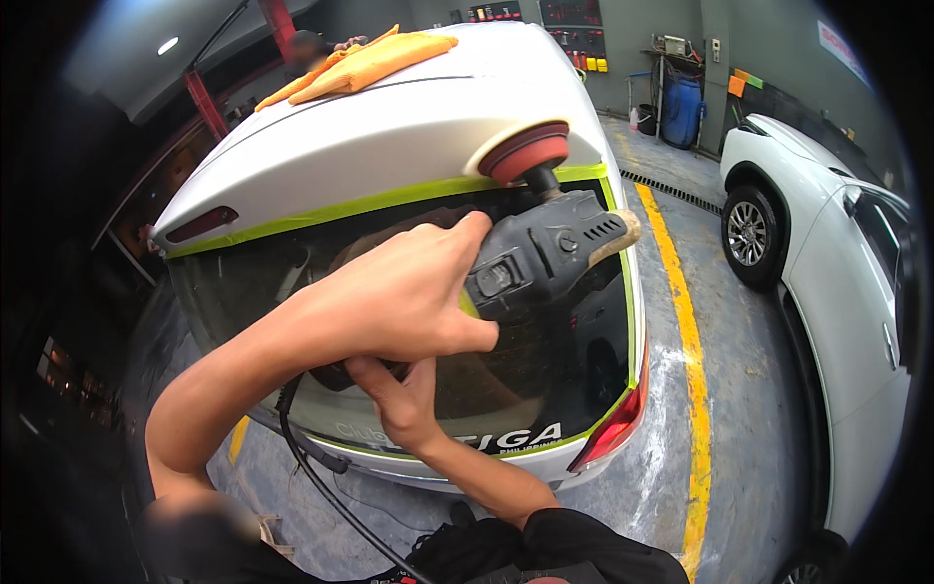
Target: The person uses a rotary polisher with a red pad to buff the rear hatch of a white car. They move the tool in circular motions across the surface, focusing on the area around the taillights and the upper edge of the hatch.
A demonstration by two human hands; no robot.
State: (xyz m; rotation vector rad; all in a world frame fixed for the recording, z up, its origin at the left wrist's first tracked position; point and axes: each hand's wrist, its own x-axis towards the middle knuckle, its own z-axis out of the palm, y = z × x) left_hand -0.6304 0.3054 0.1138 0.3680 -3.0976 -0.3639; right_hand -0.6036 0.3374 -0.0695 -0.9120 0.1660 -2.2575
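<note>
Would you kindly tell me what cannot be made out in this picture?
All in the head view:
Left hand: most fingers, hidden behind the black handheld polisher.
Right hand: its fingers, partly covered by the left hand.
Cream round polishing pad: its face, turned away behind the red disc.
Black cord: its onward run, cut off by the lower edge.

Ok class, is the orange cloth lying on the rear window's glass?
No, the orange cloth lies on the roof, beyond both the polisher and the rear window.
</note>
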